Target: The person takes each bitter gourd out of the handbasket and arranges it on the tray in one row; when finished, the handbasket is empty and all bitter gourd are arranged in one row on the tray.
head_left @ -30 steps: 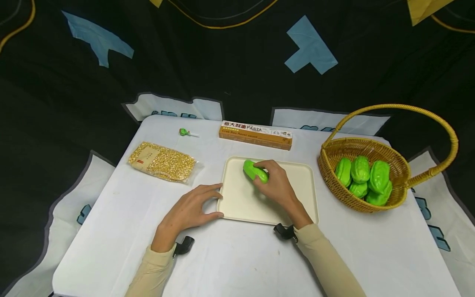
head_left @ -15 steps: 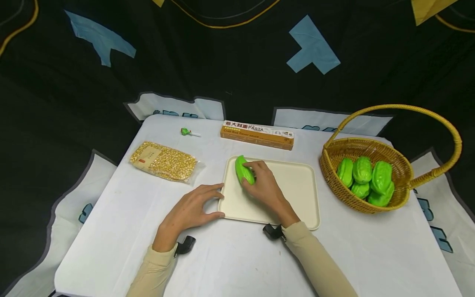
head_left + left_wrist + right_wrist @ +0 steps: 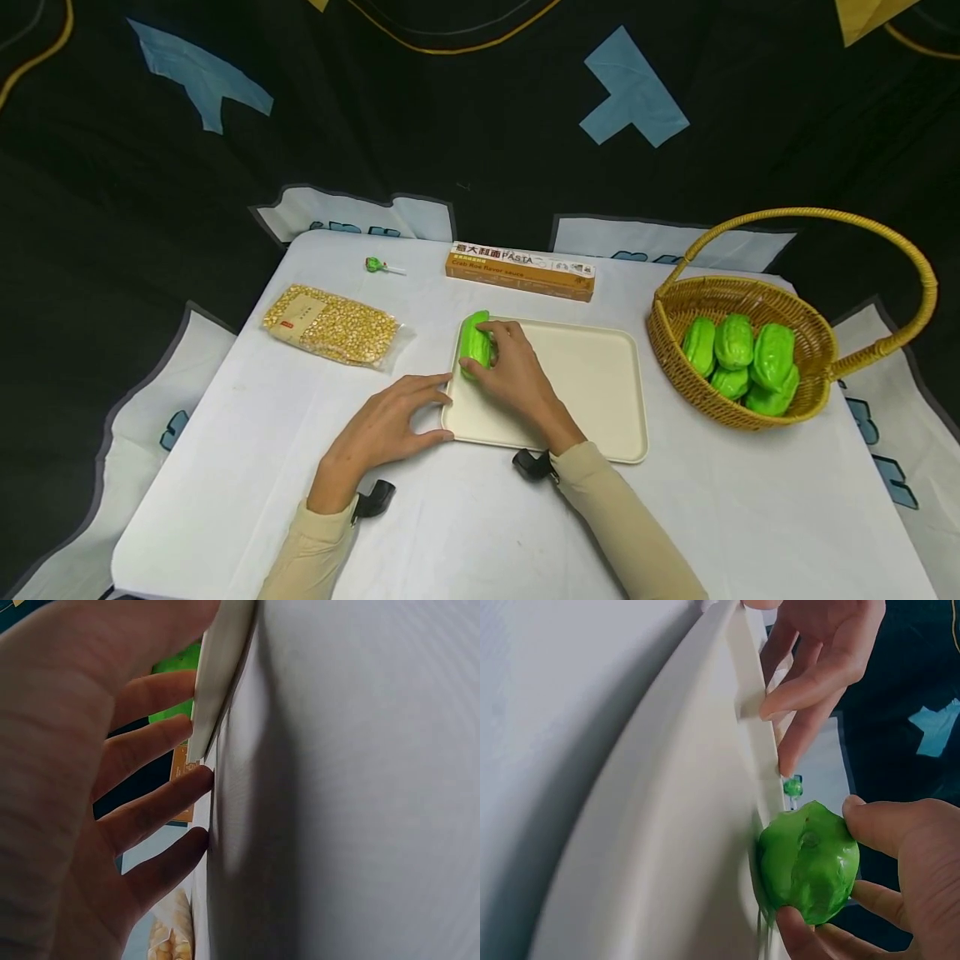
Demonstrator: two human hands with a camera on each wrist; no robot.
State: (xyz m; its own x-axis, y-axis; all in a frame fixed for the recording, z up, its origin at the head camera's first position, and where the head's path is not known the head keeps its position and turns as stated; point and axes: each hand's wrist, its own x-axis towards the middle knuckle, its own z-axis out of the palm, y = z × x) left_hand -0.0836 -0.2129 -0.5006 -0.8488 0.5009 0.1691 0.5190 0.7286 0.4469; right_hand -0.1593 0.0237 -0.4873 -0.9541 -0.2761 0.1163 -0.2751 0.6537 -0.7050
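Observation:
In the head view, my right hand (image 3: pixel 521 379) grips a bright green, ridged bitter melon (image 3: pixel 474 342) at the left side of a cream rectangular tray (image 3: pixel 570 392). The right wrist view shows thumb and fingers around the bitter melon (image 3: pixel 810 859), which sits low against the tray surface. My left hand (image 3: pixel 386 423) lies at the tray's left edge, fingers spread and thumb near the front corner. In the left wrist view, fingertips of the left hand (image 3: pixel 139 810) touch or nearly touch the tray's outer side (image 3: pixel 225 660).
A wicker basket (image 3: pixel 663 375) with a tall handle holds several more green bitter melons (image 3: pixel 732 342) on the right. Behind the tray lies a pasta box (image 3: pixel 519 272). A bag of corn kernels (image 3: pixel 352 331) and a green lollipop (image 3: pixel 375 265) are at the left.
My right hand has moved left across the tray with the bitter melon, turning it from slanted to nearly lengthwise along the left side. The left hand has stayed in place.

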